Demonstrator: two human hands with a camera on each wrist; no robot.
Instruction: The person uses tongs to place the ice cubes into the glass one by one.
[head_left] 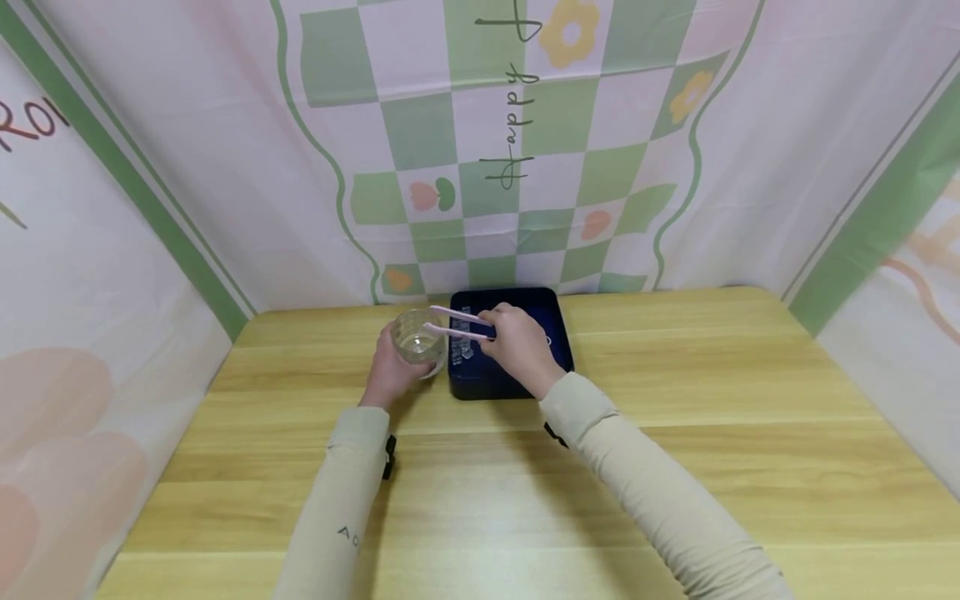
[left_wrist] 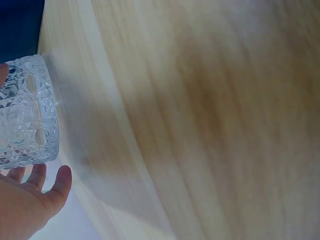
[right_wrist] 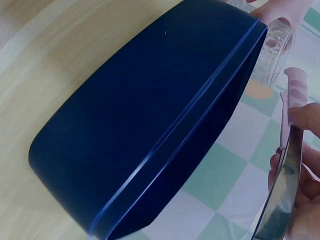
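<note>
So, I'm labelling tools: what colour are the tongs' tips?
Pale pink with darker pink markings; the tongs' tips show best in the right wrist view.

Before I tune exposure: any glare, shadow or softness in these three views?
Head: pale glare on the table, soft shadows beside both sleeves; left wrist: table grain soft, a broad shadow beside the glass, small bright highlights on its facets; right wrist: box very dark with thin bright streaks near its edge, tongs' metal reflective.
</note>
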